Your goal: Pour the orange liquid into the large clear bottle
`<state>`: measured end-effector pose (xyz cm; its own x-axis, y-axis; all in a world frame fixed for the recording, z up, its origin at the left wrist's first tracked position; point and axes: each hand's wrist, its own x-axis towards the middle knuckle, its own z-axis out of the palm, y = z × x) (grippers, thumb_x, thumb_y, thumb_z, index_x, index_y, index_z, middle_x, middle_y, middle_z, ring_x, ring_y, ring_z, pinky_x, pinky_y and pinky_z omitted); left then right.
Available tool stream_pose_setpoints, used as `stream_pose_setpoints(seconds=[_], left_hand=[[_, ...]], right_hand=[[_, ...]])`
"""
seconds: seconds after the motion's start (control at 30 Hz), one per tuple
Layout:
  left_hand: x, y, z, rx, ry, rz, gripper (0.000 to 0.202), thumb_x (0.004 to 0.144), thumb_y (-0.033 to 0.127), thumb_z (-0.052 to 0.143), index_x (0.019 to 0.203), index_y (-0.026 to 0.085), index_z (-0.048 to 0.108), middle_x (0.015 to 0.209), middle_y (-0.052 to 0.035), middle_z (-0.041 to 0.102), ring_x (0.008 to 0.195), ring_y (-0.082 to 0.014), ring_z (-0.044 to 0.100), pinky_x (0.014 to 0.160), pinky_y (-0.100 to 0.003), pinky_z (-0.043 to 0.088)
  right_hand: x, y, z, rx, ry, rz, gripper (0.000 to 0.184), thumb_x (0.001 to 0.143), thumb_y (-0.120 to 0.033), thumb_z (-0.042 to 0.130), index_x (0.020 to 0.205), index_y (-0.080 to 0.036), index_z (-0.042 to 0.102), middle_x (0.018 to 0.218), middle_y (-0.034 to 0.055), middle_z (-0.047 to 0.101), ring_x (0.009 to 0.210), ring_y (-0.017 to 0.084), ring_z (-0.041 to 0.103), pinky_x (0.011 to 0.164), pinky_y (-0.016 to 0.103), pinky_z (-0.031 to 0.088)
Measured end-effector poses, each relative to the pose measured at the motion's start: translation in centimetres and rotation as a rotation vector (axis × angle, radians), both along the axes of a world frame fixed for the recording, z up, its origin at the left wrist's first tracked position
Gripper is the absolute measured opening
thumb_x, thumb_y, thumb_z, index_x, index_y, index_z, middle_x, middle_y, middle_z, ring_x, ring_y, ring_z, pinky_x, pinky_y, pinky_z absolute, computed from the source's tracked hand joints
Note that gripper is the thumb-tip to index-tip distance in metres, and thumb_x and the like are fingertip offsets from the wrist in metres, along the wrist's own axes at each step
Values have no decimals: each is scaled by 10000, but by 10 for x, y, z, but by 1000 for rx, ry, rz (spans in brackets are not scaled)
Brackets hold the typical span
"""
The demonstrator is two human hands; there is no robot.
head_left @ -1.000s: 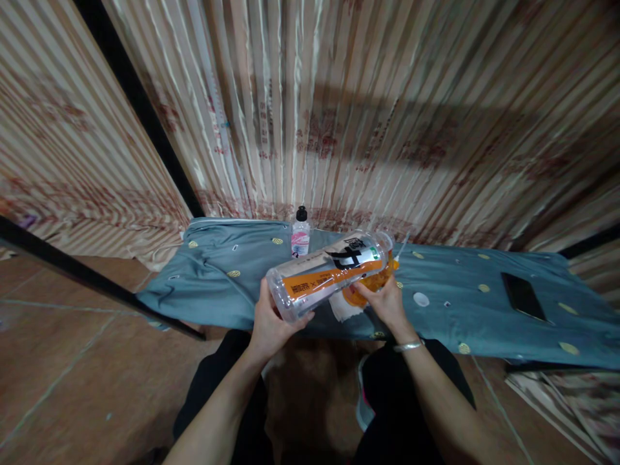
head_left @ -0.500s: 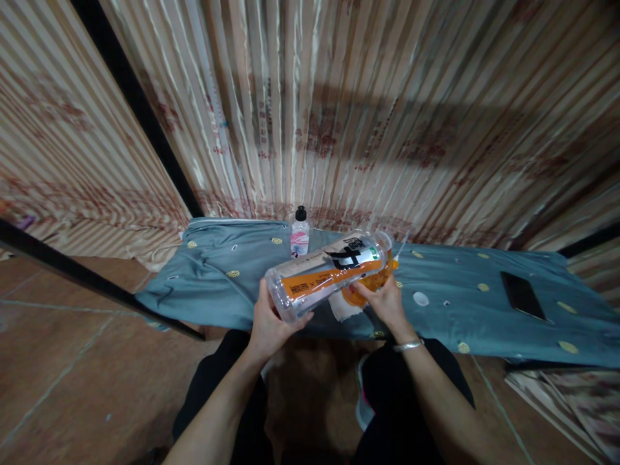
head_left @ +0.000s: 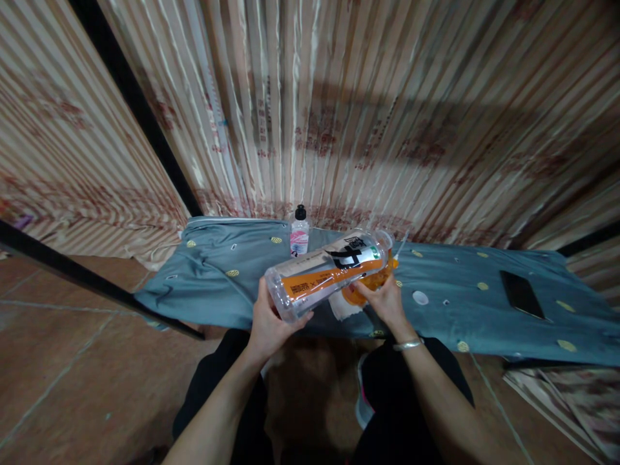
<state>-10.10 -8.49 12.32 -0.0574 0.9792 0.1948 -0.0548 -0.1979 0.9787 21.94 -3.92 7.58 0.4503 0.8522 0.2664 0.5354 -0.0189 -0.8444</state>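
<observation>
My left hand (head_left: 274, 323) is wrapped round the base of a large clear plastic bottle (head_left: 314, 279) with an orange and silver label. The bottle lies tilted, its open-looking mouth raised to the right. Beside that mouth, my right hand (head_left: 387, 302) is closed round a translucent orange container (head_left: 375, 279), partly hidden behind the bottle and fingers. A thin pale stick or tube (head_left: 402, 244) rises at the container's right side. Below the bottle, a crumpled white tissue (head_left: 346, 307) shows on the cloth.
A blue-grey patterned cloth (head_left: 232, 294) covers the narrow table. A small clear bottle with a black cap (head_left: 299, 234) stands at the back. On the right lie a round white lid-like disc (head_left: 420, 298) and a dark phone (head_left: 521, 294). Black poles (head_left: 140, 123) and a striped curtain border the space.
</observation>
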Motion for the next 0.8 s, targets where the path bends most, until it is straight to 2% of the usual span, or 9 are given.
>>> stream_pose_setpoints(seconds=[0.13,0.43,0.6,0.7,0.8], left_hand=[[-1,0,-1,15,12,9,938,626,652,1210,1308,292,677,1257,-113,961,1194,-459,982,1035,-642,851],[1,0,1,24,9,26,917,603,657,1213,1268,297,695,1198,-87,966,1144,-439,990,999,-623,859],[1,0,2,41,-2,27,921,607,627,1215,1292,291,700,1236,-95,962,1197,-436,986,1032,-611,855],[0,0,1,36,8,20,936,623,637,1206,1327,288,698,1236,-86,958,1183,-419,985,1019,-585,853],[-2,1,0,25,26,6,947,634,652,1203,1338,290,684,1257,-93,955,1207,-427,978,1052,-605,846]], right_hand=[[-1,0,-1,2,11,-4,1109,638,-1017,965,1394,-231,766,1359,271,960,1296,562,923,1133,724,756],[1,1,-3,-11,7,-9,1100,633,-1012,986,1387,-242,766,1333,258,968,1268,551,933,1112,704,765],[0,0,0,-25,28,-8,1121,615,-1003,982,1394,-231,748,1365,289,949,1299,574,913,1147,742,746],[1,0,-1,-16,21,2,1128,614,-1017,985,1396,-243,740,1370,277,946,1308,564,907,1152,741,742],[3,0,-3,0,14,6,1129,628,-1030,980,1409,-250,742,1369,255,950,1292,541,912,1136,709,748]])
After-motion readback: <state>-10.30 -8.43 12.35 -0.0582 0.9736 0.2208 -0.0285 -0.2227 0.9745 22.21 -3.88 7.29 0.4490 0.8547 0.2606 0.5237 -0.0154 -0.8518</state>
